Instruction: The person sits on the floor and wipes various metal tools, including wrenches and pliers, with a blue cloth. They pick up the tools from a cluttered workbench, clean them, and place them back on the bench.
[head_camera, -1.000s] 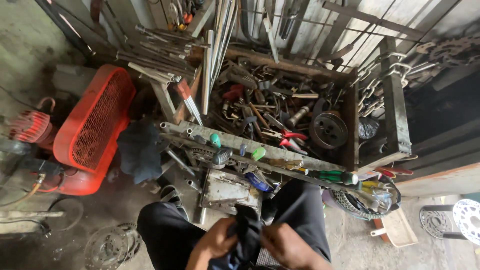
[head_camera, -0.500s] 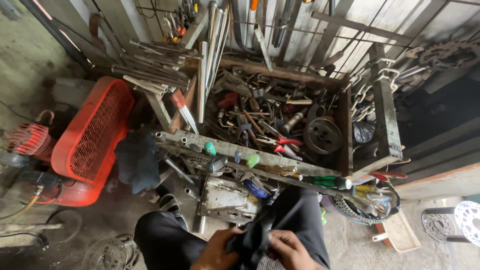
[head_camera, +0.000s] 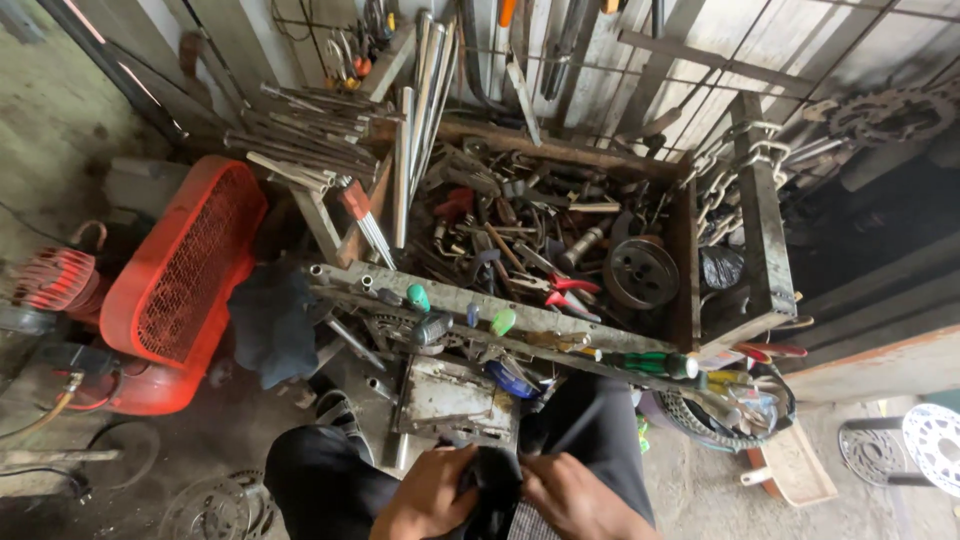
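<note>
The rusty open wooden tool crate (head_camera: 690, 270) brims with wrenches, pliers and a grooved steel pulley (head_camera: 640, 271) — most pieces too tangled to tell apart. The red mesh-guarded compressor (head_camera: 175, 270) stands left, partly cut off. Low in view, left hand (head_camera: 428, 497) and right hand (head_camera: 572, 500) — both cropped — are clamped together on a dark crumpled cloth (head_camera: 497, 487), closer together than a second ago.

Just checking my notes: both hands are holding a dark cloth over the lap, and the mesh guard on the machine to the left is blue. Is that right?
Not quite. The mesh guard is orange-red, not blue, as the head view shows. The rest stands: the left hand and right hand both grip the dark cloth over the lap.
</note>
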